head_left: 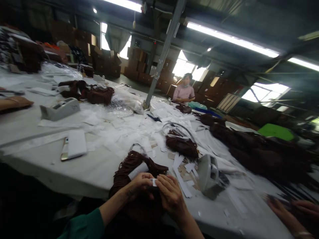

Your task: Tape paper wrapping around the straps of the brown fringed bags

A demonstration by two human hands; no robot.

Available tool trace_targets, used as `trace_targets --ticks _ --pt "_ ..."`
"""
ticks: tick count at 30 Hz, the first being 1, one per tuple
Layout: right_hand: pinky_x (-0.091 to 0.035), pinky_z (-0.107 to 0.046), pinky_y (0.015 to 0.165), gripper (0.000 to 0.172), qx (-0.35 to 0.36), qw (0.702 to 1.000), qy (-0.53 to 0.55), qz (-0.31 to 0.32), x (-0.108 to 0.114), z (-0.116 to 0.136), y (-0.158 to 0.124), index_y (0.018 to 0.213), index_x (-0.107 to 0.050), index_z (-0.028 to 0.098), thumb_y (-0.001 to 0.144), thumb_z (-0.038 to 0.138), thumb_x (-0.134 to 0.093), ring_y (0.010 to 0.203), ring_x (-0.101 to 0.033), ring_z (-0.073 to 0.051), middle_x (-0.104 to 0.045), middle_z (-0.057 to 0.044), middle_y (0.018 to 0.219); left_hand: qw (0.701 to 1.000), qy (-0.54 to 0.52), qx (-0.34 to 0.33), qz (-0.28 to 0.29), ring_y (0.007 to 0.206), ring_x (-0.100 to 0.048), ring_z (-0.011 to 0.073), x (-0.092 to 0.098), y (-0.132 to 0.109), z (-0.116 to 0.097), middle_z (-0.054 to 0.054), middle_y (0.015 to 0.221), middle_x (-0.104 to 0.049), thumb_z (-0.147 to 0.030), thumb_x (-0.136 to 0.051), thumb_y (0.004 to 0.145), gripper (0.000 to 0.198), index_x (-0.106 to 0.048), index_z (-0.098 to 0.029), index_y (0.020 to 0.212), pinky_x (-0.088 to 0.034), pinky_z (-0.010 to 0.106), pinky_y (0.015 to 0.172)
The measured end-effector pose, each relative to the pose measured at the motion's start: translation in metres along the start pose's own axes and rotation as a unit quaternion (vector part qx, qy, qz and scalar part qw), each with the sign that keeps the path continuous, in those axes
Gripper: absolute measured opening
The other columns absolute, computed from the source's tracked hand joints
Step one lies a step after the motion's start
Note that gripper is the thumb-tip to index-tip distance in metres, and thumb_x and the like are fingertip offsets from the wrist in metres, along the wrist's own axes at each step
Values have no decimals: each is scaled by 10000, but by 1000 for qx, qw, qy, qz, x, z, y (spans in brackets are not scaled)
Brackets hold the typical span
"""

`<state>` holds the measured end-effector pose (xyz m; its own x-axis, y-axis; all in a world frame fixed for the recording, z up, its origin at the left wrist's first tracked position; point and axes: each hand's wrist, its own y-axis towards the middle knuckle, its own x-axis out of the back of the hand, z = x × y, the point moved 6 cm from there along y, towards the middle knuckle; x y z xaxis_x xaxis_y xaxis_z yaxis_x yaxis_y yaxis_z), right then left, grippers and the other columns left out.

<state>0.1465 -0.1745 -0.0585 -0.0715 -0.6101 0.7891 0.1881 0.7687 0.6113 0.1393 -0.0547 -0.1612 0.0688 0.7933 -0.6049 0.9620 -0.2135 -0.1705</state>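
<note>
A dark brown fringed bag (124, 167) lies at the table's near edge, right in front of me. A small white piece (154, 182), perhaps paper, shows between my two hands over the bag. My left hand (141, 183) is closed, thumb and fingers pinching it from the left. From the right, the fingers of my right hand (171, 192) are bent together over the same piece and partly hide it. A white paper strip (138, 170) lies across the bag beside my left hand. The bag's lower part is dark and hard to make out.
Right of my hands stands a grey tape dispenser (208, 176) beside paper scraps (183, 169). Another fringed bag (183, 146) lies behind. At left are a phone (65, 149) and a second tape dispenser (61, 109). A co-worker's hands (286, 209) show at lower right; another person (184, 91) is across the table.
</note>
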Motion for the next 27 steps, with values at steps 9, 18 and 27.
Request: trace_targets --ticks 9,18,27 --pt "-323 -508 1069 330 -176 983 -37 -33 22 -34 -43 1177 -626 232 865 206 -519 1153 -568 -253 -627 -91 1240 991 123 -46 -18 394 -583 139 4 5 15 -22 621 -569 -386 -691 697 307 -542 -139 802 -420 197 367" --pt "-464 -364 783 473 -710 668 -16 -223 135 -215 -189 847 -738 80 756 488 -517 920 -630 -316 -720 -153 841 986 158 -58 -16 392 -589 140 3 4 19 -23 664 -548 -388 -656 745 287 -552 -142 851 -410 198 356" --pt "-438 -279 584 264 -739 631 65 -228 120 -230 -193 593 -719 104 603 365 -688 684 -627 -224 -668 -82 603 982 175 -73 -18 386 -587 137 2 3 18 -29 686 -528 -407 -642 763 286 -546 -150 844 -405 195 355"
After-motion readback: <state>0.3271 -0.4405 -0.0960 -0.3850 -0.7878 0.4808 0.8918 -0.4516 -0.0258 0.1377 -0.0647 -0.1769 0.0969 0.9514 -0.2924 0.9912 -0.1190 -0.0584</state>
